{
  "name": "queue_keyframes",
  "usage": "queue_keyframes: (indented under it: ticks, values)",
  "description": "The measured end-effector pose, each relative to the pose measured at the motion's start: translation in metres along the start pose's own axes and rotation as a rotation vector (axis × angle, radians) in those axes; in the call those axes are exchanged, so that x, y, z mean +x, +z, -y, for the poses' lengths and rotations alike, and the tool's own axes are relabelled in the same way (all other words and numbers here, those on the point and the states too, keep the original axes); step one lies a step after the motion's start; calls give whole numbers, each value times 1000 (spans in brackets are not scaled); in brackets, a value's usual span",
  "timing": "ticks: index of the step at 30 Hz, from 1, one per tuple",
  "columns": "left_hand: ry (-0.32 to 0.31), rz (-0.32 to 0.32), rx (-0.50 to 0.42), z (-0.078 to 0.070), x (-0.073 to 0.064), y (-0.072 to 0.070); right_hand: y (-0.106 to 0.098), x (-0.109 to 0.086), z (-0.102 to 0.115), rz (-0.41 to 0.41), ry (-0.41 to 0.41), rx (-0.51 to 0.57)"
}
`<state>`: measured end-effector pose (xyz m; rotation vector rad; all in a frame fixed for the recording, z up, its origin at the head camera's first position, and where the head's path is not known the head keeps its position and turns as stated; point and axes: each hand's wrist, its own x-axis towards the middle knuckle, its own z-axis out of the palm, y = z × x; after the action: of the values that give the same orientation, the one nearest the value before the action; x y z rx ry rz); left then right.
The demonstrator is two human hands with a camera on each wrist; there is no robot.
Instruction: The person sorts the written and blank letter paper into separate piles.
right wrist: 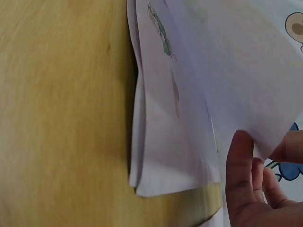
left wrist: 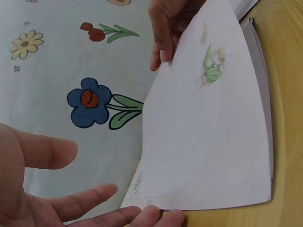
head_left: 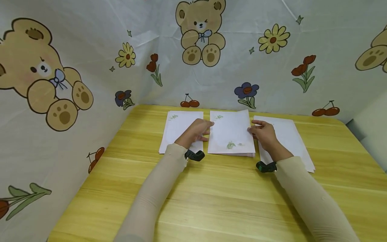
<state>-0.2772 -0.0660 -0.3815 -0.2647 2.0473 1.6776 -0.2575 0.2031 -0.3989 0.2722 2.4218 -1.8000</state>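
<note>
In the middle of three paper piles, the top sheet (head_left: 231, 129) has small green plant prints and its right side is raised. My right hand (head_left: 265, 135) pinches the right edge of that sheet, which curves up off the sheets beneath in the right wrist view. At the left edge of the same pile is my left hand (head_left: 198, 129), its thumb and fingers (left wrist: 90, 201) spread apart. The lower sheets (right wrist: 142, 156) of the pile lie together on the table, mostly covered by the top one.
A left pile of paper (head_left: 178, 126) lies partly under my left wrist. To the right, another pile of paper (head_left: 290, 134) sits slanted behind my right hand. The yellow wood-grain table (head_left: 217, 201) ends at a cloth backdrop (head_left: 229, 74) with bears and flowers.
</note>
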Motion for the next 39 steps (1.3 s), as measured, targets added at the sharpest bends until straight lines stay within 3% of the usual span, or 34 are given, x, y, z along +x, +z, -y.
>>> queue_keyframes:
  ticks: [7,15,19,25,31,39]
  values:
    - [-2,4,6,-2,0,1,1,3,-4,54,118,-33]
    - [5,19,0,-2,1,0,1,5,-9,84,66,-204]
    - [21,24,-43,-1,3,-1,1,4,-7,69,70,-160]
    - [82,-21,-99,4,1,-8,2,3,0,65,42,-109]
    - [111,-84,-60,7,2,-20,11,0,11,60,-2,-76]
    - [152,-132,-1,8,1,-32,26,1,21,65,28,-43]
